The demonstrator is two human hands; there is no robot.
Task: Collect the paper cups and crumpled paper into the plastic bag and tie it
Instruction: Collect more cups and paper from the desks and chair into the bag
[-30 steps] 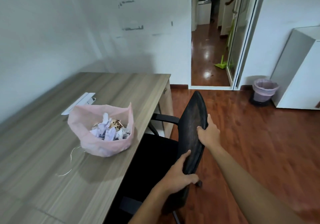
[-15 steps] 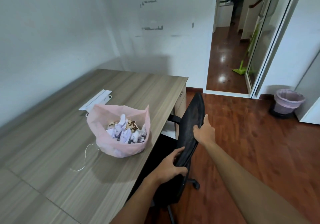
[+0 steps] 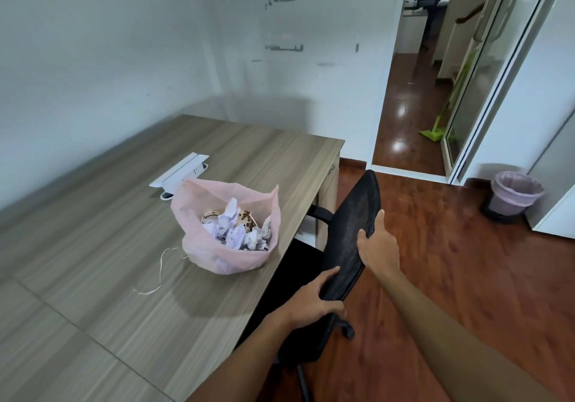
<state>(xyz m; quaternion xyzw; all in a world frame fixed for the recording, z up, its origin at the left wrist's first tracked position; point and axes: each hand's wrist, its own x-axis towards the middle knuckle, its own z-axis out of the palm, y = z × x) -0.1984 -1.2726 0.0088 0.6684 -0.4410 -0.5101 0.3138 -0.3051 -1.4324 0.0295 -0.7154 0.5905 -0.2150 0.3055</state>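
A pink plastic bag [image 3: 199,252] stands untied, its mouth wide, on the wooden desk [image 3: 102,277] near the desk's right edge. Inside it lie crumpled white paper [image 3: 233,233] and paper cups [image 3: 245,217] with a brown pattern. To the right of the bag, both hands hold the backrest of a black office chair [image 3: 354,230]. My left hand [image 3: 311,303] grips the backrest's lower edge. My right hand [image 3: 378,246] grips its right rim higher up. Neither hand touches the bag.
A thin white string [image 3: 160,272] lies on the desk left of the bag. A white socket box [image 3: 180,174] sits behind the bag. On the red-brown floor, a lined bin [image 3: 513,196] stands at right; a green dustpan [image 3: 432,134] leans by the glass door.
The view has swung left and back, so the bag and desk sit further right in frame. The chair has moved closer under the desk. Both hands keep their grip on the backrest.
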